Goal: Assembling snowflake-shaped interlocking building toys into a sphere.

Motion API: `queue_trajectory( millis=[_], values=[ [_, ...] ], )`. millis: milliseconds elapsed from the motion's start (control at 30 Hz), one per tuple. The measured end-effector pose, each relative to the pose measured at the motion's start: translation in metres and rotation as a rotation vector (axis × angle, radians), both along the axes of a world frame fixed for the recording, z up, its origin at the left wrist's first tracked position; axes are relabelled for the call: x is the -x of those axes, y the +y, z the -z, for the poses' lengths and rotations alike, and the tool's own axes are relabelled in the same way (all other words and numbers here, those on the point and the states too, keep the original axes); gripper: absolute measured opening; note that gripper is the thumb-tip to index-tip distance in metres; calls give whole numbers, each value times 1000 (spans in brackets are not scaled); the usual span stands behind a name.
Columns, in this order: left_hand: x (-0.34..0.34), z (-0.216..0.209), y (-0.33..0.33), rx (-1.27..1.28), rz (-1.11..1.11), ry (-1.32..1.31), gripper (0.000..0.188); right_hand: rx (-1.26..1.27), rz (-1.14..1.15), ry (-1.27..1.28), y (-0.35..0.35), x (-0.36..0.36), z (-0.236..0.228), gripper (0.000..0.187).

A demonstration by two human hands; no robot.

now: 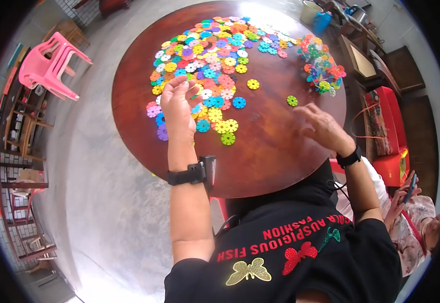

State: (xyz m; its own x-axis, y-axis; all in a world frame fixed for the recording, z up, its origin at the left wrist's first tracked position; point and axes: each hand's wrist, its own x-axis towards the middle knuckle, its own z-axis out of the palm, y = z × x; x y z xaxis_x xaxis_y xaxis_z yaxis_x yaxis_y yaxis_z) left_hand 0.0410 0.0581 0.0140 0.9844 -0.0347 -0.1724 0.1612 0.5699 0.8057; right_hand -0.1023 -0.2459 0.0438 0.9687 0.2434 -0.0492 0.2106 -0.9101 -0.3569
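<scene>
A colourful heap of notched plastic discs [209,73] spreads over the round dark-red wooden table [270,156]. My left hand [178,103] is raised over the heap's near left side, its fingers curled together. Whatever is between those fingers blends with the discs behind, so I cannot make it out. My right hand [323,126], slightly blurred, hovers palm down over the table's right side with fingers apart and nothing visible in them. Just beyond its fingertips lies a lone green disc [292,101]. A cluster of joined discs [322,65] stands near the right edge.
Stacked pink plastic chairs [53,63] stand on the concrete floor [99,166] at left. Beyond the table's right edge are a red box [389,121] and wooden chairs. A blue container [322,22] sits far right. Another person [417,217] sits at lower right with a phone [410,188].
</scene>
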Motion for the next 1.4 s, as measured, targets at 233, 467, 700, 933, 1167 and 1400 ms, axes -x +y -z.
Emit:
queue_trajectory(
  millis=[233,467,700,933,1167,1400],
  values=[
    [0,14,19,-1640,-191,-9,48,248,122,12,-15,-28,26,62],
    [6,16,0,-1783,269,-67,59,280,29,20,46,-83,36,51],
    [12,14,-6,-1585,290,-343,58,140,-103,-212,118,-171,15,56],
    [17,12,-10,-1625,321,-357,59,222,-203,-345,170,-283,30,53],
    [18,13,-13,-1667,295,-411,52,193,-101,-66,164,-295,24,64],
    [14,17,-13,-1711,302,-415,46,135,7,-147,113,-261,42,69]
  ],
)
